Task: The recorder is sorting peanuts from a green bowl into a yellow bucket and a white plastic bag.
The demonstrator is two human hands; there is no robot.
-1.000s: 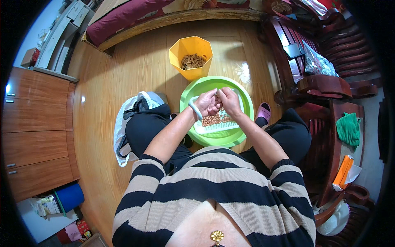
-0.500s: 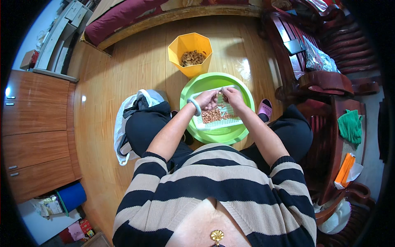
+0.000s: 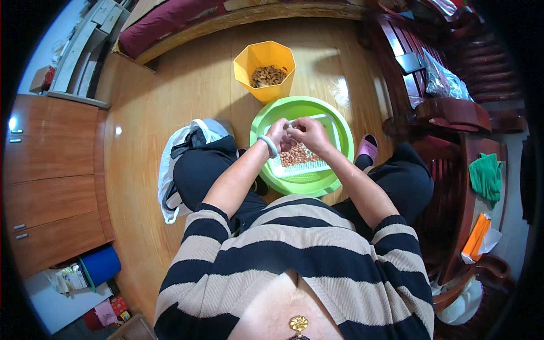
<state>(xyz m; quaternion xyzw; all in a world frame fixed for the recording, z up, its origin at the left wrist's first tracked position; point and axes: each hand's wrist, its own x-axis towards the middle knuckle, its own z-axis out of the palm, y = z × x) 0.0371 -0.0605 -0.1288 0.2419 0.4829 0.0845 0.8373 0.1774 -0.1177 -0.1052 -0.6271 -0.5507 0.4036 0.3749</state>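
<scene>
Wood-plank floor (image 3: 133,170) under everything; green basin (image 3: 347,144) sits on it, white perforated basket (image 3: 283,173) inside. Reddish-brown kernels (image 3: 296,157) lie in the basket, bunched on our side of it, some mesh showing around them.

Left hand (image 3: 278,135), pale bracelet (image 3: 271,148) on the wrist, and right hand (image 3: 309,134) meet above the basket. Fingertips drawn in close together, looks like a pinch; we can't tell on what, anything between is too small or hidden.

Progress, our read: done = a modest layer of kernels in the basket, plus brown shell-like bits (image 3: 267,76) in the yellow bin (image 3: 277,93) just beyond the basin. Left = unclear; we can't resolve whether any bits in the bin are whole. White bag (image 3: 168,195) off to our left, contents mostly hidden. Probably mid-job, both hands being busy.
</scene>
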